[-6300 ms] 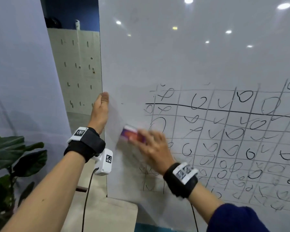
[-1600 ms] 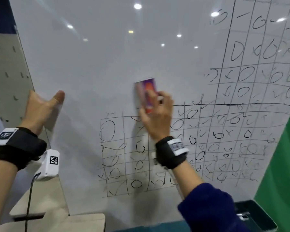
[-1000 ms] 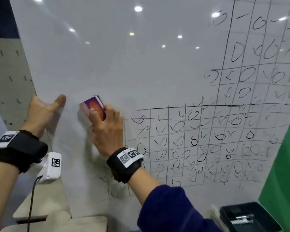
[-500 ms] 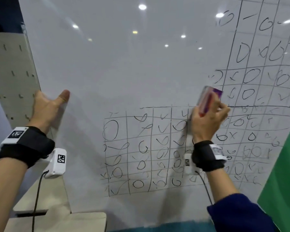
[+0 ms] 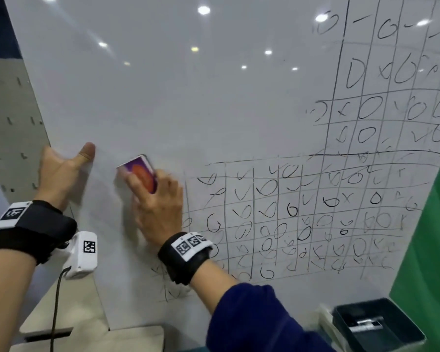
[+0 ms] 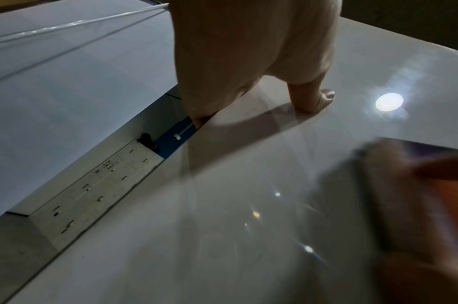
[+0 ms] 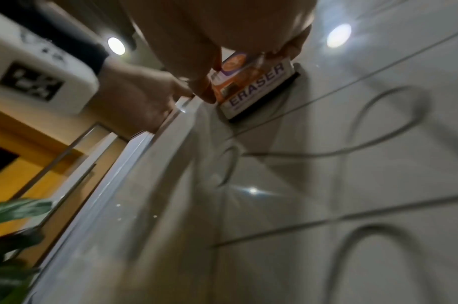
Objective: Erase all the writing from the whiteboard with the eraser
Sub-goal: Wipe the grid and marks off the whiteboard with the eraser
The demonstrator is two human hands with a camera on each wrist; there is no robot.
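My right hand [image 5: 154, 199] grips the purple and orange eraser [image 5: 140, 172] and presses its dark felt against the whiteboard [image 5: 188, 97], left of the black grid of circles and ticks [image 5: 302, 212]. In the right wrist view the eraser [image 7: 253, 86] shows the word ERASER, felt flat on the board. My left hand [image 5: 61, 171] holds the board's left edge, thumb on the front face, fingers behind. The left wrist view shows that hand [image 6: 248, 61] over the edge and the blurred eraser [image 6: 417, 185] at lower right. More grid [image 5: 391, 85] fills the board's upper right.
A grey pegboard panel [image 5: 8, 123] stands behind the board's left edge. Below are a beige surface [image 5: 87, 336] and a dark tray [image 5: 376, 326] at lower right. A green panel [image 5: 432, 250] borders the board's right side. Plant leaves [image 7: 12, 211] show in the right wrist view.
My right hand has swept the eraser from the grid's upper right back to the left, close to my left thumb. The grid's leftmost columns are now wiped or hidden. The left hand has stayed.
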